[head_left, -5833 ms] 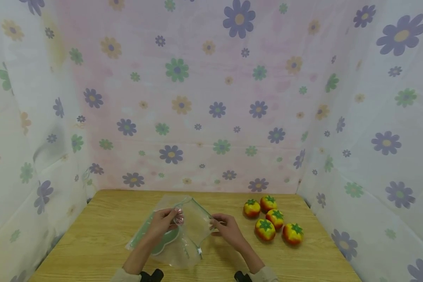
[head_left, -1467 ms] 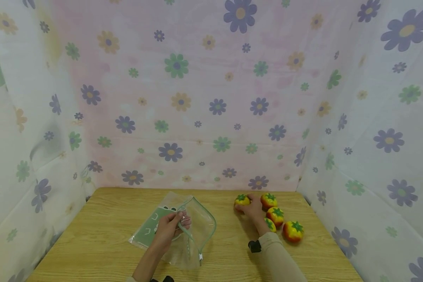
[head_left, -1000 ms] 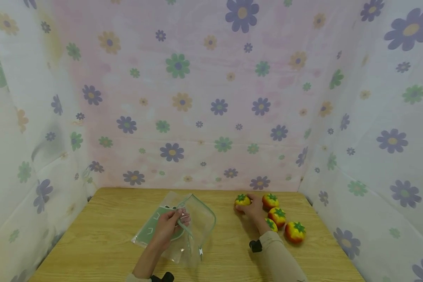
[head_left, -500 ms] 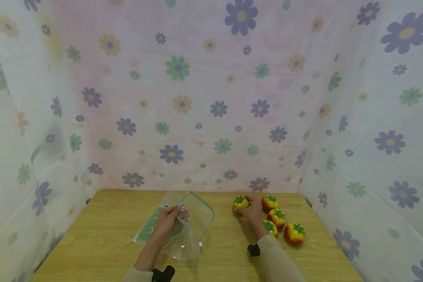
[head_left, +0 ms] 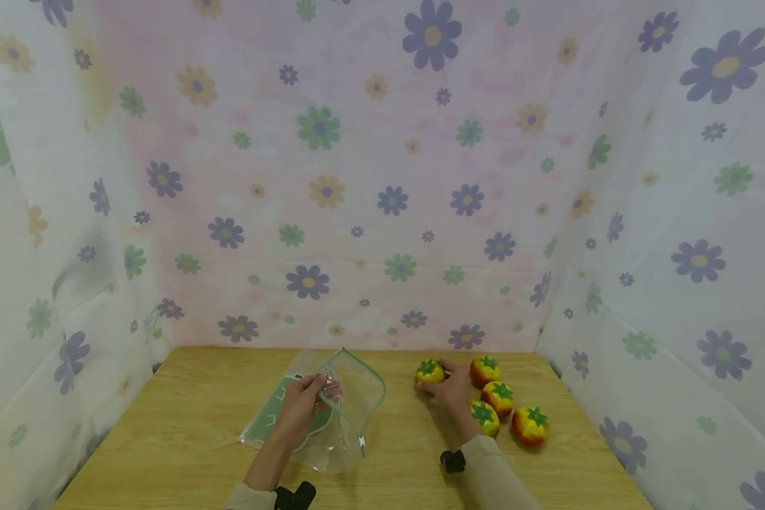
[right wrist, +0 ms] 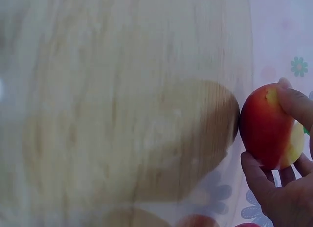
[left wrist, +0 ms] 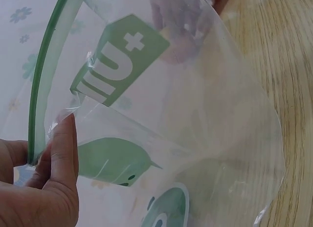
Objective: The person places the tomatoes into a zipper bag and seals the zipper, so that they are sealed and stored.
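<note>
A clear plastic bag (head_left: pixel 360 393) with a green zip rim (left wrist: pixel 42 60) hangs from my left hand (head_left: pixel 298 414), my thumb and fingers pinching one side of that rim. Its mouth gapes toward the desk's (head_left: pixel 178 411) right edge, the small white slider (head_left: pixel 361 442) at the near end; the body, with its green cartoon print (head_left: pixel 270 419), slants toward the left edge. Near the far edge, right of the middle, my right hand (head_left: pixel 454 389) grips a glossy, round, red-and-yellow fruit (head_left: pixel 430 377), its green star-shaped leaf cap facing up.
</note>
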`<state>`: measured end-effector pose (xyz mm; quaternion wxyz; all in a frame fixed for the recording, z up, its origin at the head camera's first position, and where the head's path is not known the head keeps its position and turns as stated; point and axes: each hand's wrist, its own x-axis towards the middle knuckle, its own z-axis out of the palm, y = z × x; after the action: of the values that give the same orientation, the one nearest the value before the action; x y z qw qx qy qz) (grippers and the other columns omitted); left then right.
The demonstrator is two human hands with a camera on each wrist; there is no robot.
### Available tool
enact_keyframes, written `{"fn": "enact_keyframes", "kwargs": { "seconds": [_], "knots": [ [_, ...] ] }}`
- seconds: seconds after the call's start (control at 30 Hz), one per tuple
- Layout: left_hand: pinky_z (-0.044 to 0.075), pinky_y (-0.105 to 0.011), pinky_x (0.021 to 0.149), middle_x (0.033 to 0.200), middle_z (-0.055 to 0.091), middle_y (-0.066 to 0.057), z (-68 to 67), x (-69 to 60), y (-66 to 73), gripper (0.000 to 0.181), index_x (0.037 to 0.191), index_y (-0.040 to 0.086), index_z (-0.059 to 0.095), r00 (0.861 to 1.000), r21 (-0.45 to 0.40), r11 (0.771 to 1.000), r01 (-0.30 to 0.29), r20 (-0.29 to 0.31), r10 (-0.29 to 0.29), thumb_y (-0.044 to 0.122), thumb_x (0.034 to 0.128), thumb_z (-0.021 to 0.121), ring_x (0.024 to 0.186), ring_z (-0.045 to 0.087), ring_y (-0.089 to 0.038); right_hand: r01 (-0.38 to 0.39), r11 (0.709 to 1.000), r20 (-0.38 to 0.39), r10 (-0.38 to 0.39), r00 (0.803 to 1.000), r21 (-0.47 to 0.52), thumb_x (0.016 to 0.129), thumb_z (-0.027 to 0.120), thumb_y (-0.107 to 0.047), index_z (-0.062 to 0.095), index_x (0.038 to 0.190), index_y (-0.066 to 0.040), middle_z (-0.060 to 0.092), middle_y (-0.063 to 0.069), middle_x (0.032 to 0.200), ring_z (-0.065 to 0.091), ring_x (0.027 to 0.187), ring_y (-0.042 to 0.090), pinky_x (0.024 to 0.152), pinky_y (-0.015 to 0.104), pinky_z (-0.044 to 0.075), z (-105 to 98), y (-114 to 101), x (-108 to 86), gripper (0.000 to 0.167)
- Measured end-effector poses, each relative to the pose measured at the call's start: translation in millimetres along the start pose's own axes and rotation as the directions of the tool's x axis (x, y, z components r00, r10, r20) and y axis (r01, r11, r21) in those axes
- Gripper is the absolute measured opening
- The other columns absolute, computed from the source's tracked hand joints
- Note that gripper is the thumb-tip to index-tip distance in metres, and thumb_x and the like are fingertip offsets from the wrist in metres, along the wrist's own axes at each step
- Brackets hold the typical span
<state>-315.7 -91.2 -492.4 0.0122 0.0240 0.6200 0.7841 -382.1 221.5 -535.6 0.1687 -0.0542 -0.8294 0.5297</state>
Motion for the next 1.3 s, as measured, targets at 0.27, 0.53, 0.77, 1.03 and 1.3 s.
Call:
{"fn": "enact_keyframes", "kwargs": {
  "seconds": [0.27,0.53,0.77,1.03,1.3],
  "knots": [
    [0.059,-0.024,0.071,0.103,0.073,-0.012,1.0,-0.5,-5.0,0.04,0.127,-0.014,0.059,1.0,0.021,1.0,-0.001,-0.015,0.001,0.021,0.1083,0.052,0.083,0.071,-0.01,-0.049,0.991,-0.01,0.051,0.999,0.124,0.075,0.091,-0.007,0.058,0.138,0.004,0.058,0.023,0.134,0.059,0.119,0.038,0.104,0.051,0.051,4.3,-0.1,-9.9,0.072],
    [0.059,-0.022,0.07,0.103,0.073,-0.009,3.3,-1.6,-4.7,0.041,0.129,-0.015,0.057,0.999,0.039,0.999,-0.019,-0.031,0.02,0.021,0.1089,0.051,0.083,0.07,-0.009,-0.005,0.994,-0.041,0.01,0.999,0.108,0.073,0.094,-0.017,0.066,0.131,0.0,0.065,0.021,0.129,0.064,0.112,0.037,0.097,0.048,0.056,5.6,-7.6,-12.2,0.066],
    [0.06,-0.023,0.072,0.098,0.072,-0.008,3.1,-1.0,-4.5,0.038,0.125,-0.015,0.059,0.999,0.024,0.999,-0.022,-0.047,0.023,0.018,0.1084,0.052,0.081,0.071,-0.009,0.057,0.979,-0.024,-0.053,0.998,0.194,0.071,0.096,-0.024,0.069,0.129,-0.004,0.067,0.02,0.126,0.066,0.11,0.038,0.087,0.039,0.061,8.0,-13.3,-14.0,0.067],
    [0.057,-0.025,0.066,0.096,0.069,-0.005,-0.5,-1.3,-5.1,0.037,0.122,-0.014,0.061,0.998,0.079,0.996,-0.032,-0.047,0.036,0.018,0.1088,0.051,0.075,0.067,-0.007,0.06,0.962,-0.002,-0.062,0.998,0.265,0.073,0.094,-0.017,0.069,0.128,-0.004,0.064,0.018,0.129,0.064,0.111,0.035,0.08,0.025,0.06,14.4,-27.5,-21.7,0.063],
    [0.058,-0.026,0.068,0.097,0.071,-0.004,0.6,-2.6,-4.7,0.039,0.126,-0.014,0.06,0.998,0.071,0.997,-0.014,-0.06,0.018,0.02,0.1082,0.052,0.077,0.069,-0.007,0.072,0.947,0.02,-0.083,0.996,0.314,0.078,0.088,-0.006,0.065,0.13,0.002,0.062,0.022,0.129,0.062,0.111,0.037,0.078,0.022,0.059,17.4,-39.6,-31.9,0.057]
  ]
}}
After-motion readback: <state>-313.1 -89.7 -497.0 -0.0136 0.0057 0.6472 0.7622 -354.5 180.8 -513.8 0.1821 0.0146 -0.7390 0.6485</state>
